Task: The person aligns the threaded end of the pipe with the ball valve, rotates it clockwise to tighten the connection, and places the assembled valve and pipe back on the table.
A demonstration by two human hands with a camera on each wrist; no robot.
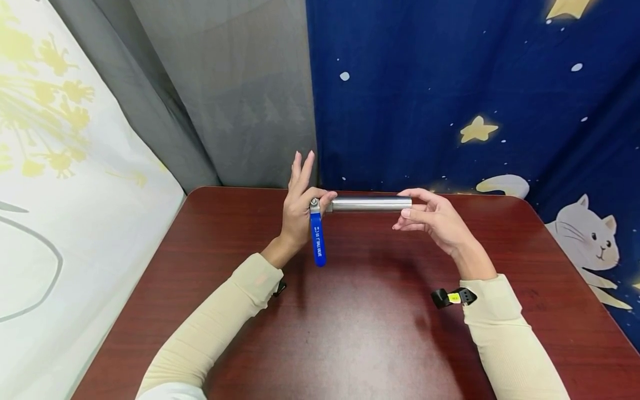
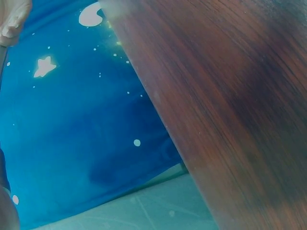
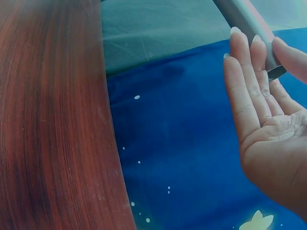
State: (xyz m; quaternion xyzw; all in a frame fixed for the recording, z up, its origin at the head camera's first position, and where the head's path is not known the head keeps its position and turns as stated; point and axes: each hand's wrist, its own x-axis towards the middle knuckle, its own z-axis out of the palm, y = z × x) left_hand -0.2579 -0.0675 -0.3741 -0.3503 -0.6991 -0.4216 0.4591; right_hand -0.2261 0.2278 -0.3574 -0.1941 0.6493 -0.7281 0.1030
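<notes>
A ball valve with a blue lever handle (image 1: 318, 239) is held up over the table, its lever hanging down. From its right side a shiny metal pipe (image 1: 370, 204) runs level toward the right. My left hand (image 1: 298, 214) grips the valve body between thumb and forefinger, with other fingers stretched upward; much of the body is hidden by that hand. At the pipe's far end my right hand (image 1: 440, 222) pinches it between thumb and fingers. The right wrist view shows the open end of the pipe (image 3: 252, 28) between the thumb and fingers of the right hand (image 3: 273, 129).
Below the hands lies a dark red-brown wooden table (image 1: 320, 333). Behind it hang a grey curtain (image 1: 240, 100) and a blue curtain (image 1: 410, 111) with stars and a cat. A white patterned cloth (image 1: 65, 222) hangs along the left side.
</notes>
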